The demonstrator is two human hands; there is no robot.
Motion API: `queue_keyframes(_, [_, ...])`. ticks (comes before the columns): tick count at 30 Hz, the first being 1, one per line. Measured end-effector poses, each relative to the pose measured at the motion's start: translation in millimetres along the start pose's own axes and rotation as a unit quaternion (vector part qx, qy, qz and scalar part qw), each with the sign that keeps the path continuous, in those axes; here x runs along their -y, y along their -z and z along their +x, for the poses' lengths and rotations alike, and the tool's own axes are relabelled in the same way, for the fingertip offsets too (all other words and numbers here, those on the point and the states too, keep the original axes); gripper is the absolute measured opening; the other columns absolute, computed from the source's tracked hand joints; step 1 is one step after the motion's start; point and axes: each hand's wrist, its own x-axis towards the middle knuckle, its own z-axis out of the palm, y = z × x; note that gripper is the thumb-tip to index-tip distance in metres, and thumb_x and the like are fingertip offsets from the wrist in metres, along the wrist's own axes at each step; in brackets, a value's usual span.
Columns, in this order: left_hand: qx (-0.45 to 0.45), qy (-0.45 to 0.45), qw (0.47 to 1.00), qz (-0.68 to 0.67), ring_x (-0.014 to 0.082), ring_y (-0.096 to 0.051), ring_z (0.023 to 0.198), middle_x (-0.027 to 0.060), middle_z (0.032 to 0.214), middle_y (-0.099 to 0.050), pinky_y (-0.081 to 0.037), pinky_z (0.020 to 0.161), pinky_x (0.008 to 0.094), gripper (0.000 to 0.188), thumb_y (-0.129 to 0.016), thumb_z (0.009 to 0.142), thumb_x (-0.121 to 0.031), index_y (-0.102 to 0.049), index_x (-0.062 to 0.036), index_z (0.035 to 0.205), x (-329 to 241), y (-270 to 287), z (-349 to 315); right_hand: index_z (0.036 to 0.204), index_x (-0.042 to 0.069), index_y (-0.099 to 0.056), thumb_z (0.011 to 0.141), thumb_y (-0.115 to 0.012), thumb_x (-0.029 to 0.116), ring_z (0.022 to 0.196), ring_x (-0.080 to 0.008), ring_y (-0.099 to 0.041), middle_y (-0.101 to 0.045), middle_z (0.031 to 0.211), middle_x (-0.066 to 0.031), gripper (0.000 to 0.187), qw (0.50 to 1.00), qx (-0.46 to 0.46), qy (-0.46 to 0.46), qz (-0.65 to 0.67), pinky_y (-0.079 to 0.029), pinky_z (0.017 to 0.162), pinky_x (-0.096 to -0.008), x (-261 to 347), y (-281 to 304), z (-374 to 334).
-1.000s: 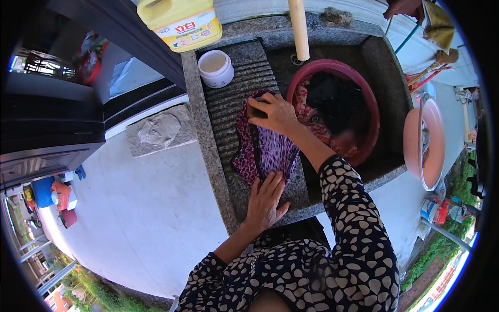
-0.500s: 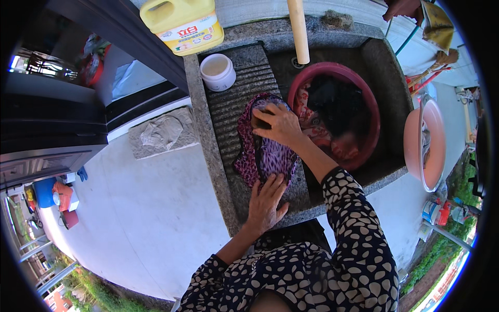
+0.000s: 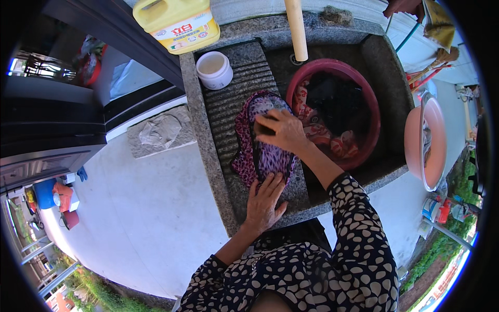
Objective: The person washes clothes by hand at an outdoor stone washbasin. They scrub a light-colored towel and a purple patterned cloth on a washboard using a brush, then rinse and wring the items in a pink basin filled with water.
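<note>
A wet, purple leopard-print cloth piece [image 3: 274, 155] with dark edging lies spread on the ribbed stone washboard [image 3: 241, 65]. My left hand [image 3: 264, 204] rests flat on its near end, fingers stretched out. Over its upper part my right hand [image 3: 287, 130] is closed around a brown scrub brush [image 3: 265, 125], mostly hidden by the fingers. Some whitish suds show on the cloth beyond the brush. Just right of the washboard, a dark pink basin [image 3: 375, 112] stands in the stone sink, holding dark water and red-and-white patterned fabric [image 3: 317, 130].
At the washboard's far left corner stands a white tub [image 3: 214, 73], with a yellow detergent jug [image 3: 182, 31] behind it. A pale pole [image 3: 296, 31] reaches down over the sink [image 3: 387, 67]. Outside the right edge is a pink basin [image 3: 434, 148]; a stone slab [image 3: 145, 148] lies left.
My right hand and the brush have moved slightly toward me along the cloth. My left hand keeps its place on the near end. The whole view has shifted a little.
</note>
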Motion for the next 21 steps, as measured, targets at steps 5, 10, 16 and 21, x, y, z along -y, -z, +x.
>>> queue_keyframes(5, [-0.002, 0.001, 1.0, 0.005, 0.023, -0.038, 0.137, 0.0049, 0.145, -0.047, -0.028, 0.109, 0.0493, 0.068, -0.08, 0.071, -0.024, -0.053, -0.0108, 0.132, 2, -1, -1, 0.115, 0.022, -0.067, 0.068, -0.077, 0.043, 0.089, -0.0283, -0.06, -0.059, 0.101, -0.0053, 0.053, 0.999, 0.018, -0.036, -0.035, -0.055, 0.068, -0.0396, -11, 2, 27])
queue_keyframes(10, [-0.011, 0.013, 1.0, -0.002, 0.0231, -0.039, 0.136, 0.0048, 0.145, -0.046, -0.027, 0.109, 0.0491, 0.068, -0.08, 0.072, -0.025, -0.052, -0.0107, 0.132, 4, 0, -3, 0.117, 0.018, -0.067, 0.07, -0.078, 0.038, 0.079, -0.0272, -0.058, -0.058, 0.1, -0.0045, 0.052, 0.993, 0.08, 0.08, 0.018, -0.053, 0.066, -0.0376, 44, 35, -32])
queue_keyframes(16, [0.003, 0.009, 1.0, 0.0, 0.0227, -0.039, 0.136, 0.004, 0.145, -0.046, -0.028, 0.109, 0.0482, 0.066, -0.079, 0.074, -0.026, -0.052, -0.0114, 0.133, -1, -1, 1, 0.119, 0.018, -0.066, 0.072, -0.078, 0.04, 0.084, -0.0269, -0.06, -0.058, 0.103, -0.0048, 0.054, 1.0, 0.006, -0.015, -0.011, -0.053, 0.068, -0.0391, 3, 12, -12])
queue_keyframes(21, [-0.05, -0.011, 0.999, 0.01, 0.0241, -0.044, 0.132, 0.0058, 0.139, -0.051, -0.031, 0.107, 0.0461, 0.055, -0.077, 0.075, -0.02, -0.056, -0.0106, 0.126, 3, -5, 1, 0.121, 0.023, -0.066, 0.074, -0.074, 0.046, 0.103, -0.0337, -0.059, -0.058, 0.112, -0.0091, 0.052, 0.976, 0.079, -0.185, 0.078, -0.051, 0.084, -0.0427, -20, 10, 23])
